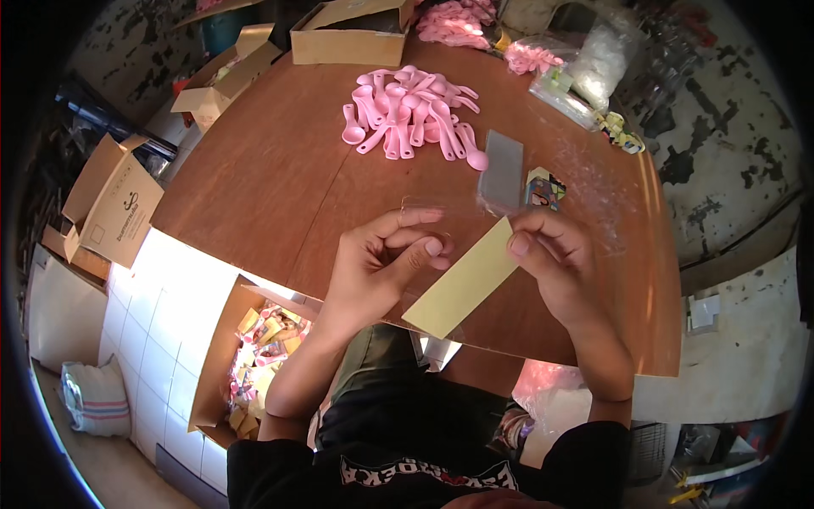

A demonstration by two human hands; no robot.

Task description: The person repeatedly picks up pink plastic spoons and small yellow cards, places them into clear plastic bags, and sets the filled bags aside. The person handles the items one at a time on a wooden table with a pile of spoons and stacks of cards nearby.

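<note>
yellow strip: edge partly covered by right hand
pink spoons: lower ones buried, count unclear
floor carton: partly behind left forearm
far carton: cut by upper edge

I see two hands, one yellow card strip, one table, one white sack, at least four brown boxes, and pink spoons, too many to count.

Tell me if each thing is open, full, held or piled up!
Yellow card: held, slanted
Right hand: pinching that card
Left hand: partly curled, hold unclear
Pink spoons: heaped loosely
Lower carton: open, packets inside
Left carton: open
Back carton: open
Clear plastic stack: lying flat
</note>
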